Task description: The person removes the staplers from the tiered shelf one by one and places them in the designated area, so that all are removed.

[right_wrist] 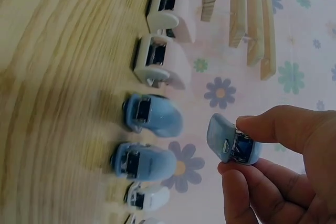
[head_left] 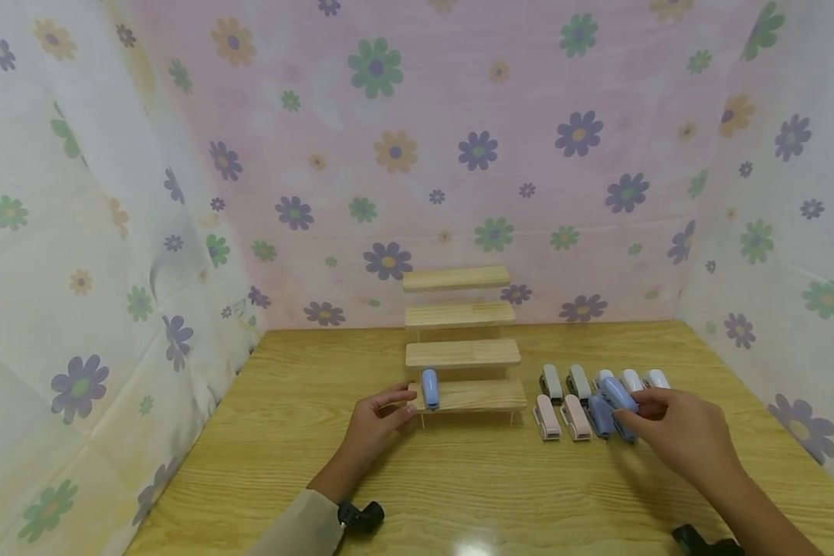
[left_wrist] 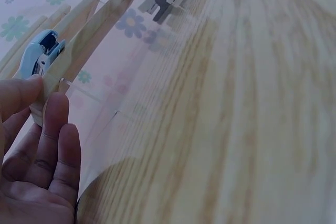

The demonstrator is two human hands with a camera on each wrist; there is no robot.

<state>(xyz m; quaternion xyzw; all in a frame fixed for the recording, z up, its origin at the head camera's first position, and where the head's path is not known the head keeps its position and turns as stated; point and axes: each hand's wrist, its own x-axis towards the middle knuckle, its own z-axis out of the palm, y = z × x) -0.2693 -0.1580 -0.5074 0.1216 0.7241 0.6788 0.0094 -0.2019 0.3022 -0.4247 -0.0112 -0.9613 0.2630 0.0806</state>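
My right hand [head_left: 684, 436] pinches a small blue stapler [head_left: 617, 392] between thumb and fingers, over the rows of staplers at the right. In the right wrist view this stapler [right_wrist: 220, 136] is lifted clear of the others. Below it lie two more blue staplers [head_left: 601, 418], partly covered by the held one and the fingers. My left hand [head_left: 370, 428] grips the left end of the lowest step of a wooden step stand [head_left: 483, 396], thumb above and fingers beneath in the left wrist view. Near that thumb, one blue stapler [head_left: 430, 388] stands on the step's left part.
Two pink staplers [head_left: 546, 418] sit left of the blue ones in the front row. Behind are two grey staplers [head_left: 550, 384] and three white staplers [head_left: 656, 379]. Flowered cloth [head_left: 459, 154] walls the wooden table [head_left: 306, 371] at back and sides.
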